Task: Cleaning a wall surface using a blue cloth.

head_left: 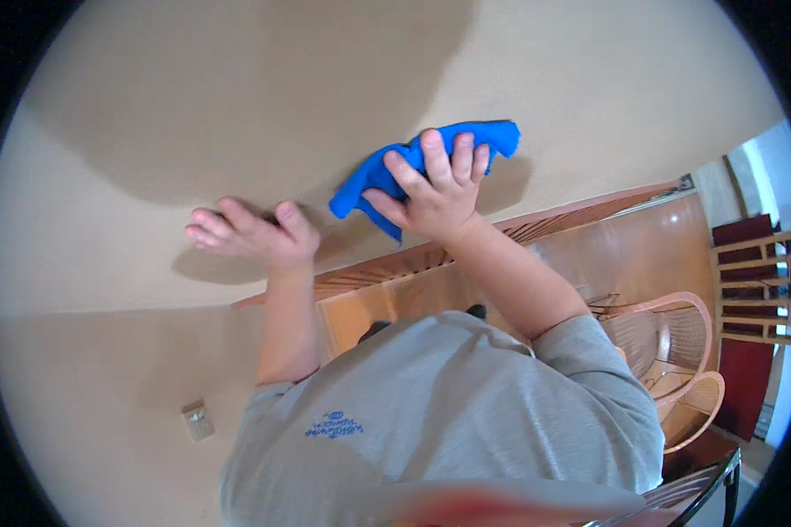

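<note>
A beige wall [193, 105] fills the upper part of the head view. My right hand [439, 198] presses a blue cloth [488, 138] against it, fingers spread over the bunched fabric and the thumb on its lower left part. One corner of the cloth hangs below the thumb. To the left, my left hand [259, 239] is at the wall with its fingers apart and nothing in it. Whether its palm fully touches the wall, I cannot tell.
Wooden baseboard trim [580, 206] runs along the wall's foot above a shiny wood floor [624, 246]. Wicker chairs [677, 338] stand at the right, near a slatted wooden piece [756, 290]. A light switch plate [198, 420] is on the side wall at lower left.
</note>
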Tool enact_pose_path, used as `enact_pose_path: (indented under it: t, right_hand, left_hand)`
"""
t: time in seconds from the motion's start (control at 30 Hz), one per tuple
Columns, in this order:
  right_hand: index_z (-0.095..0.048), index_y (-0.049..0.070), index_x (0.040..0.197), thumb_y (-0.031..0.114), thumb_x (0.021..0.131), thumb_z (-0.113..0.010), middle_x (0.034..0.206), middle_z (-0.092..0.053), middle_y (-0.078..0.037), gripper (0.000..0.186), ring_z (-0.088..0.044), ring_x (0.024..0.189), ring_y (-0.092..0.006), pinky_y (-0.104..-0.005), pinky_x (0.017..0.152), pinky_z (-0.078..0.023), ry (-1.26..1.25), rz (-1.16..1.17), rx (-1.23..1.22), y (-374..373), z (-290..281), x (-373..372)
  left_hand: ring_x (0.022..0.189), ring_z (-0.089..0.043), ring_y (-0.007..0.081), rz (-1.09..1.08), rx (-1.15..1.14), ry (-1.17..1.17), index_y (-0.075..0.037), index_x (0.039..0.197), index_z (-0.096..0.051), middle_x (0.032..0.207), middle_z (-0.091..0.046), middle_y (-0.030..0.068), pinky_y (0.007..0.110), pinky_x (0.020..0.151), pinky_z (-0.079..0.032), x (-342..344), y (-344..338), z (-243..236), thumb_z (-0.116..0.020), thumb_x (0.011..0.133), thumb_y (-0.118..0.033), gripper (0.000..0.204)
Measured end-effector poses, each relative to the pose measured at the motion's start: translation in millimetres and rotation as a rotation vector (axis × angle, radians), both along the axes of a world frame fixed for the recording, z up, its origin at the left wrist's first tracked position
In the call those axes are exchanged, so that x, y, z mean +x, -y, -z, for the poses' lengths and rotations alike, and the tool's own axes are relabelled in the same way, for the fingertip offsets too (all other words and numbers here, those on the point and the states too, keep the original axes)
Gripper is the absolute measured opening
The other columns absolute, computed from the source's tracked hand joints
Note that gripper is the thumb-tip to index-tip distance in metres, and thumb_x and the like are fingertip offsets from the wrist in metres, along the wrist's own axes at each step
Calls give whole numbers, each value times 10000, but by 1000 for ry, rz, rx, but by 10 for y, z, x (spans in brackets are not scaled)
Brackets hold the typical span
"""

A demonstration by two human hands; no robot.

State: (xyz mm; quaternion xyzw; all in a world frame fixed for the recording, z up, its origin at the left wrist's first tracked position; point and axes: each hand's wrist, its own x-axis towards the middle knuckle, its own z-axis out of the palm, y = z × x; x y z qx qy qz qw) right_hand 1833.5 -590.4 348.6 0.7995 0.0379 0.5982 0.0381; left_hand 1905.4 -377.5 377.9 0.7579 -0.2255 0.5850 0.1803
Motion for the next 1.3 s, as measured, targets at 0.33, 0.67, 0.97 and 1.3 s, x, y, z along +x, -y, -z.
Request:
enact_pose_path:
  t: [0.33, 0.67, 0.97, 1.3]
  right_hand:
    - [-477, -12, 1319, 467, 848, -504, 1435, -250, -389, 672, -141, 1346, -594, -673, 1063, -65, 121, -14, 320, -114, -517, -8]
    - [-214, 13, 1481, 386, 802, -547, 1497, -124, -356, 843, -70, 1386, -549, -659, 1077, -52, 88, 28, 373, 198, -596, -15]
    - [-424, 54, 1332, 518, 804, -558, 1466, -199, -358, 716, -125, 1349, -581, -707, 1036, -90, -1, 29, 193, -525, 389, 101]
    - [-140, -20, 1486, 287, 809, -509, 1515, -58, -339, 830, -26, 1401, -525, -592, 1120, -56, 110, 85, 600, -222, 3, 66]
  left_hand:
    - [1449, 21, 387, 2, -61, 31, -117, 1502, -236, 1577, -84, 159, 532, 1131, 36, -56, -39, -2, -370, 956, -473, 665]
    - [1446, 51, 393, 30, -26, -90, -110, 1502, -236, 1583, -30, 156, 539, 1125, 60, -19, -529, 204, -427, 935, -495, 711]
    - [1435, 39, 437, 95, -29, -21, -97, 1500, -240, 1561, -80, 225, 553, 1118, 80, 80, -388, 249, -435, 925, -477, 716]
    - [1433, 50, 442, 96, -19, -29, -81, 1446, -349, 1559, -100, 222, 567, 1107, 110, 82, -556, 347, -456, 914, -451, 657]
